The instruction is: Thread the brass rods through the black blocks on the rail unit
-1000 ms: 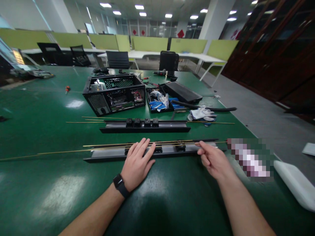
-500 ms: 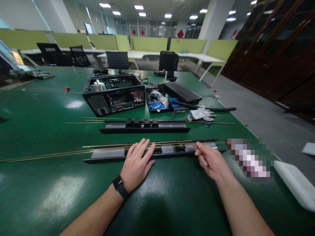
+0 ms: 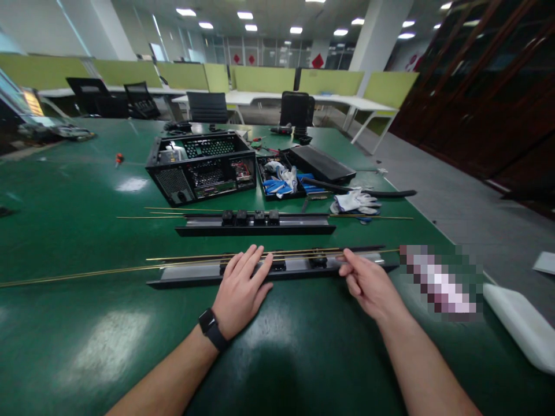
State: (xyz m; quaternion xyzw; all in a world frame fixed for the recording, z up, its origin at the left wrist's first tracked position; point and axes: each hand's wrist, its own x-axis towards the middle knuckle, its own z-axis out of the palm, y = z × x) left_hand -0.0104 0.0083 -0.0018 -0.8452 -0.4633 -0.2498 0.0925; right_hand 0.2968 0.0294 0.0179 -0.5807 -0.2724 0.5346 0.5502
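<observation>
A long black rail [image 3: 186, 275] with small black blocks lies across the green table in front of me. Thin brass rods [image 3: 108, 270] run along it and stick out far to the left. My left hand [image 3: 240, 292] lies flat on the rail's middle, fingers stretched out over a block. My right hand [image 3: 366, 283] is at the rail's right part, fingers pinched on the end of a brass rod. A second black rail [image 3: 255, 222] with several blocks and its own rods lies parallel, a little farther away.
Behind the rails stand an open black computer case [image 3: 202, 164], a black tray with blue-white gloves [image 3: 281, 176], a black flat box [image 3: 323, 162] and white gloves [image 3: 355, 201]. A white foam piece [image 3: 520, 326] lies at the right table edge. Office chairs and desks stand beyond.
My right hand has slid a little to the left along the rail with the rod, and the rods' far left ends have shifted leftward. My left hand has stayed put.
</observation>
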